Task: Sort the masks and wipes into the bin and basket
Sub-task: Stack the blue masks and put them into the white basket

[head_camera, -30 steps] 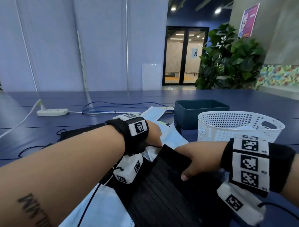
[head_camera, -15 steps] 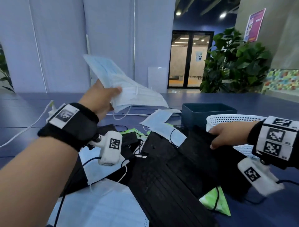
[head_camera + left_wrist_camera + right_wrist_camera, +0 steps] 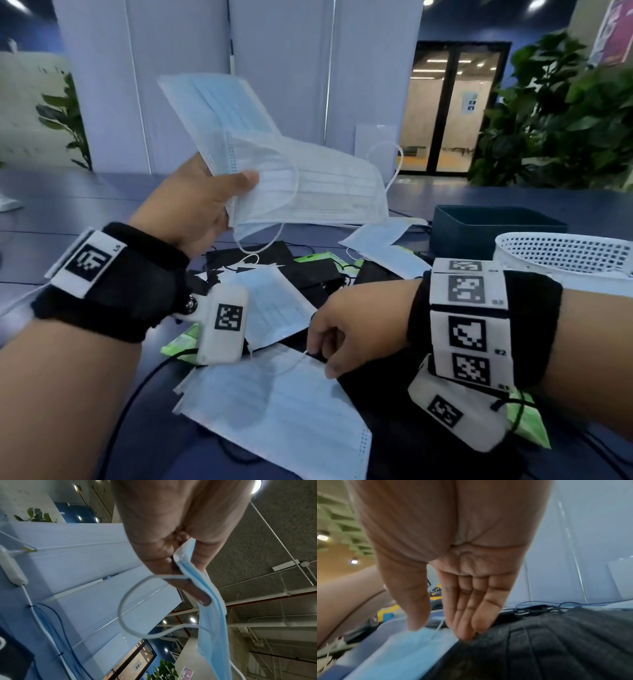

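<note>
left hand [image 3: 202,202] pinches two blue masks [image 3: 274,164] | right hand [image 3: 352,325] straight fingers on black mask [image 3: 539,642] | one bin [image 3: 493,226], one basket [image 3: 561,253]

A dark blue desk [image 3: 85,212] carries a loose heap of flat pleated pale blue masks [image 3: 274,411], black masks [image 3: 284,253] and green wipe packets [image 3: 527,428]; behind them stand a dark teal plastic bin [image 3: 479,229] and a white perforated basket [image 3: 561,253].

Left hand [image 3: 171,536] pinches a blue mask [image 3: 211,622], ear loop [image 3: 130,608] dangling.
</note>
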A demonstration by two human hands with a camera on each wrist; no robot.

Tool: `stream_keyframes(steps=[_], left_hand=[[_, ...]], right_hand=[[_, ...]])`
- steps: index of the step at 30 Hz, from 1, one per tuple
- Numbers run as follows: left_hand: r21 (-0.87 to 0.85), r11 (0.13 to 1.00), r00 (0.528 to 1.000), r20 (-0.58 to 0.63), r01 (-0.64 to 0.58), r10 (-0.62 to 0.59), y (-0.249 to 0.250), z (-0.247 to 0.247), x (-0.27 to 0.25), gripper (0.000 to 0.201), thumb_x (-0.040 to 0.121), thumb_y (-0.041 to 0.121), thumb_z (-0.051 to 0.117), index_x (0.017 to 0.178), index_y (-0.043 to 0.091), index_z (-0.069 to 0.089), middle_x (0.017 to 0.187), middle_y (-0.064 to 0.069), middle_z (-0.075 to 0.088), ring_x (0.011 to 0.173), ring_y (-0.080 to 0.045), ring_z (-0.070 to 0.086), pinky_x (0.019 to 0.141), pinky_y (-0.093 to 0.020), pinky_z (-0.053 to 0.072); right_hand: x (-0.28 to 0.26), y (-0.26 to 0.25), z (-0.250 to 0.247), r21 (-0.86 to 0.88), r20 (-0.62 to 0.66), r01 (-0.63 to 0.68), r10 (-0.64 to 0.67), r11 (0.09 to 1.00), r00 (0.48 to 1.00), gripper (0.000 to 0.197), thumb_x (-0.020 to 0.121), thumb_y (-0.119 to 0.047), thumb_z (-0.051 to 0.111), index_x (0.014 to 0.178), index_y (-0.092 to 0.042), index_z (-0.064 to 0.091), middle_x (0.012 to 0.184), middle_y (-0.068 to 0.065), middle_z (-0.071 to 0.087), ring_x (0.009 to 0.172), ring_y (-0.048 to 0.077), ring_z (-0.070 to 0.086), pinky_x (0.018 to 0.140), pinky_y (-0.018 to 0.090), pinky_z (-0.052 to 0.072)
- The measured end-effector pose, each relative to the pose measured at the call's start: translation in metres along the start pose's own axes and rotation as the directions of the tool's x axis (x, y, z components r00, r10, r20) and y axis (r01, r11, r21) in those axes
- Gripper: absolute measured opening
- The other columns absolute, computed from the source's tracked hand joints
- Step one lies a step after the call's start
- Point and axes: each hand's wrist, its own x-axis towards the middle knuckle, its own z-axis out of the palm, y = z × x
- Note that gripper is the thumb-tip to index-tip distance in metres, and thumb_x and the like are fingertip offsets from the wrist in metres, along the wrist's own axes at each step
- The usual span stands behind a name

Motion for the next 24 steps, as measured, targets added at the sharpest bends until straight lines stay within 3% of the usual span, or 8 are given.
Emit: stream_keyframes(steps=[3, 7, 10, 12, 14, 18, 21, 24], left_hand=[[-0.033, 0.999, 0.999, -0.026, 0.036, -0.037, -0.004, -0.016, -0.007, 0.027, 0.091, -0.003, 0.048, 0.105, 0.017, 0.061, 0.091, 0.004, 0.075, 0.085, -0.012, 0.072, 0.064, -0.025, 0.057], [-0.110, 0.990, 0.995, -0.036, 0.084, -0.088, -0.016, -0.027, -0.008, 0.029, 0.091, -0.006, 0.046, 0.108, 0.013, 0.061, 0.097, -0.002, 0.074, 0.089, -0.017, 0.071, 0.069, -0.030, 0.059], [-0.163, 0.981, 0.994, -0.021, 0.101, -0.106, -0.021, -0.026, -0.003, 0.029, 0.092, -0.006, 0.045, 0.107, 0.013, 0.060, 0.094, -0.001, 0.075, 0.086, -0.016, 0.072, 0.065, -0.029, 0.058], [-0.174, 0.979, 0.994, -0.021, 0.103, -0.108, -0.024, -0.025, 0.002, 0.028, 0.093, -0.005, 0.045, 0.105, 0.015, 0.061, 0.093, 0.001, 0.075, 0.085, -0.016, 0.072, 0.066, -0.031, 0.059], [-0.189, 0.977, 0.993, -0.031, 0.102, -0.110, -0.033, -0.024, 0.005, 0.028, 0.092, -0.004, 0.046, 0.107, 0.013, 0.062, 0.097, -0.001, 0.075, 0.090, -0.017, 0.071, 0.073, -0.034, 0.059], [-0.235, 0.962, 0.987, -0.038, 0.140, -0.153, -0.056, -0.027, 0.003, 0.028, 0.089, -0.002, 0.050, 0.108, 0.013, 0.063, 0.104, -0.003, 0.073, 0.095, -0.019, 0.070, 0.079, -0.034, 0.058], [-0.259, 0.954, 0.987, -0.002, 0.152, -0.158, -0.065, -0.032, 0.002, 0.030, 0.083, 0.001, 0.053, 0.109, 0.013, 0.063, 0.104, -0.004, 0.073, 0.092, -0.019, 0.071, 0.073, -0.033, 0.059], [-0.269, 0.953, 0.987, -0.033, 0.141, -0.156, -0.067, -0.039, 0.000, 0.027, 0.089, -0.001, 0.048, 0.106, 0.014, 0.064, 0.101, -0.004, 0.074, 0.090, -0.018, 0.071, 0.073, -0.032, 0.059]], right_hand=[[0.014, 0.001, 0.001, -0.016, -0.051, -0.128, 0.127, 0.992, 0.991, 0.031, 0.079, -0.040, 0.070, 0.102, -0.021, 0.059, 0.094, -0.008, 0.062, 0.080, 0.012, 0.054, 0.072, 0.026, 0.044], [0.033, 0.016, -0.011, 0.193, -0.087, -0.317, 0.338, 0.929, 0.937, 0.050, 0.080, -0.050, 0.066, 0.108, -0.010, 0.058, 0.086, 0.002, 0.069, 0.062, 0.015, 0.058, 0.052, 0.020, 0.041], [0.049, 0.022, -0.012, 0.181, -0.028, -0.436, 0.447, 0.882, 0.894, 0.059, 0.082, -0.064, 0.053, 0.107, -0.010, 0.062, 0.079, 0.001, 0.065, 0.060, 0.016, 0.058, 0.061, 0.023, 0.045], [0.058, 0.024, -0.014, 0.121, -0.022, -0.448, 0.453, 0.886, 0.891, 0.063, 0.082, -0.068, 0.048, 0.099, -0.010, 0.066, 0.078, 0.002, 0.063, 0.059, 0.017, 0.054, 0.067, 0.026, 0.043], [0.063, 0.023, -0.015, 0.111, -0.021, -0.437, 0.442, 0.892, 0.897, 0.058, 0.081, -0.065, 0.053, 0.093, -0.011, 0.067, 0.077, 0.002, 0.060, 0.057, 0.016, 0.051, 0.062, 0.025, 0.040], [0.075, 0.021, -0.008, 0.072, 0.041, -0.352, 0.350, 0.933, 0.936, 0.057, 0.077, -0.060, 0.063, 0.102, -0.009, 0.070, 0.081, 0.002, 0.060, 0.072, 0.017, 0.054, 0.065, 0.025, 0.041], [0.083, 0.021, -0.002, 0.084, 0.053, -0.292, 0.288, 0.953, 0.956, 0.037, 0.080, -0.047, 0.067, 0.089, -0.012, 0.067, 0.066, -0.004, 0.054, 0.060, 0.012, 0.049, 0.048, 0.017, 0.039], [0.083, 0.027, -0.004, 0.229, 0.004, -0.255, 0.261, 0.939, 0.965, 0.012, 0.081, -0.032, 0.068, 0.081, -0.022, 0.062, 0.059, -0.009, 0.048, 0.051, 0.005, 0.043, 0.036, 0.014, 0.035]])
